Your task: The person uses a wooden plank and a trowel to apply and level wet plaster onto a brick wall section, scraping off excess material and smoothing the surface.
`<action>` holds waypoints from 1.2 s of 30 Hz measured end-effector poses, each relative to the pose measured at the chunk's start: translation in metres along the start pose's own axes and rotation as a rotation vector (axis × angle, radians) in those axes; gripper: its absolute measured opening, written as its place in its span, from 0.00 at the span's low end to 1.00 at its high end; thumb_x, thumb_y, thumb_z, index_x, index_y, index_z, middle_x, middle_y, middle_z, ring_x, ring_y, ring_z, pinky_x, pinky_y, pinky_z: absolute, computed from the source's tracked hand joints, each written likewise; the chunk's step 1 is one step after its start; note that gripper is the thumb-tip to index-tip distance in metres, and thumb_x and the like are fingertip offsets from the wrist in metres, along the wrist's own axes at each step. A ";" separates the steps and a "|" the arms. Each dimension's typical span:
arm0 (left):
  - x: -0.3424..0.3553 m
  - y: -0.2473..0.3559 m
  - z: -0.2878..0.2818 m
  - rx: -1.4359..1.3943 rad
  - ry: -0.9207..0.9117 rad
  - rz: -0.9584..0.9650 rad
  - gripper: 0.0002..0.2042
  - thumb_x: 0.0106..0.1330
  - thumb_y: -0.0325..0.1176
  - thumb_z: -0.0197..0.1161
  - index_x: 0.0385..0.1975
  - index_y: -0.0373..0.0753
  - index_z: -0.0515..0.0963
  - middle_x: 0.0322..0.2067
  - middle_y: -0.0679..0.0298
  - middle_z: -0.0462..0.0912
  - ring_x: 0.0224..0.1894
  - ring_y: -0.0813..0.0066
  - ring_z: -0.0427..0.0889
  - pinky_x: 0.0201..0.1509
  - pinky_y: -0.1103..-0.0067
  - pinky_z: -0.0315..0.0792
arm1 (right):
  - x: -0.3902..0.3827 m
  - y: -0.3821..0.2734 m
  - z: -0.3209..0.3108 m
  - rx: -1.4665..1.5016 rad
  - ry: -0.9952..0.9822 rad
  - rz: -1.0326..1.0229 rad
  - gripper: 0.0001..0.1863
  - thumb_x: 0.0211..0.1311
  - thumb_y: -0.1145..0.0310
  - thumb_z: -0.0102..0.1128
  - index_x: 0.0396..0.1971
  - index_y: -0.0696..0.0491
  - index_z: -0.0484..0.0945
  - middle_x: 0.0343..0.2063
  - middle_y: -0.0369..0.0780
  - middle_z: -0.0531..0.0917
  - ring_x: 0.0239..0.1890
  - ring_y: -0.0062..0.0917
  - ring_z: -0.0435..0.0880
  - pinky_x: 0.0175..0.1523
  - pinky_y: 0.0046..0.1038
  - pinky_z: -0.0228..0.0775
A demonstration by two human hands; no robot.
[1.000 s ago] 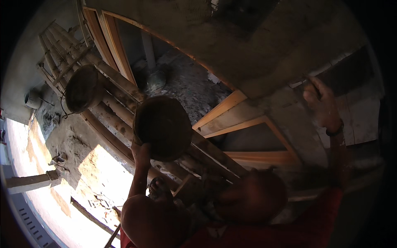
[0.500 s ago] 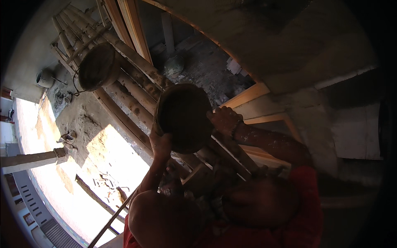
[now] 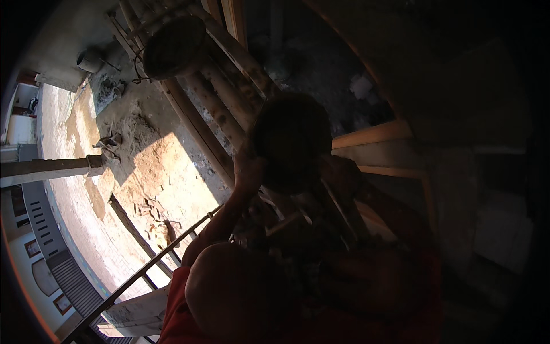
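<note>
A dark round bucket [image 3: 292, 140] hangs before me between both hands, its open mouth facing me; the inside is too dark to make out. My left hand [image 3: 250, 171] grips its lower left rim with the fingers wrapped round. On the lower right side my right hand [image 3: 342, 176] is closed at the rim, dim in the shadow. Farther off to the left, a second bucket [image 3: 175, 49] with a wire handle rests on a platform of bamboo poles [image 3: 209, 117].
Wooden frames [image 3: 372, 135] stand to the right of the poles. Below on the left lie a sand heap [image 3: 134, 127], broken pieces [image 3: 152, 215] and a pail [image 3: 90, 60]. A metal rail [image 3: 154, 259] and a concrete beam [image 3: 51, 169] cross the left side.
The view has turned, so the surroundings sit farther right and higher, and the picture is darker. My right hand now appears lower on the bucket's right side. Both hands keep hold of it.
</note>
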State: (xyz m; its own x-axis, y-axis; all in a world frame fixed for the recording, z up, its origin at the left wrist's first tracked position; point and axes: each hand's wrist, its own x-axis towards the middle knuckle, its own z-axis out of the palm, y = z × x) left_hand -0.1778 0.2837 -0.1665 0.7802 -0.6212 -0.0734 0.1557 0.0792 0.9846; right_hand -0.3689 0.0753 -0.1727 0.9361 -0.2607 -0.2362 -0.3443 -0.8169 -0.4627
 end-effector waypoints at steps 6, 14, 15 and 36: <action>-0.001 -0.003 -0.004 0.158 0.098 -0.182 0.32 0.49 0.16 0.54 0.62 0.29 0.67 0.51 0.57 0.79 0.52 0.74 0.77 0.57 0.78 0.72 | 0.005 -0.017 -0.051 0.103 0.047 0.006 0.18 0.61 0.60 0.58 0.47 0.54 0.73 0.36 0.47 0.81 0.39 0.42 0.82 0.42 0.42 0.74; -0.004 -0.005 -0.013 -0.217 0.025 -0.137 0.31 0.49 0.16 0.53 0.60 0.29 0.67 0.49 0.60 0.79 0.47 0.77 0.78 0.51 0.82 0.74 | -0.031 -0.068 -0.168 0.290 0.049 -0.113 0.21 0.56 0.66 0.66 0.48 0.56 0.74 0.37 0.47 0.83 0.39 0.35 0.85 0.44 0.33 0.75; -0.005 -0.005 -0.014 -0.213 0.042 -0.168 0.31 0.49 0.16 0.52 0.61 0.29 0.67 0.49 0.60 0.79 0.48 0.77 0.78 0.51 0.82 0.74 | -0.036 -0.066 -0.174 0.268 0.091 -0.195 0.19 0.57 0.65 0.66 0.47 0.56 0.75 0.36 0.46 0.84 0.37 0.32 0.85 0.42 0.31 0.75; -0.003 0.010 0.014 -0.065 -0.055 0.018 0.37 0.46 0.21 0.50 0.66 0.30 0.61 0.59 0.55 0.73 0.62 0.71 0.70 0.66 0.76 0.64 | -0.009 -0.016 -0.092 -0.385 0.032 0.057 0.16 0.62 0.63 0.56 0.49 0.47 0.75 0.36 0.42 0.77 0.39 0.38 0.79 0.43 0.39 0.75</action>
State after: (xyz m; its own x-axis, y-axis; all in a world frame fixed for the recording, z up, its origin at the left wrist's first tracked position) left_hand -0.1870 0.2751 -0.1537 0.7489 -0.6612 -0.0449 0.1821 0.1401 0.9732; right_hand -0.3657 0.0433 -0.0845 0.9201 -0.3221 -0.2227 -0.3492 -0.9323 -0.0940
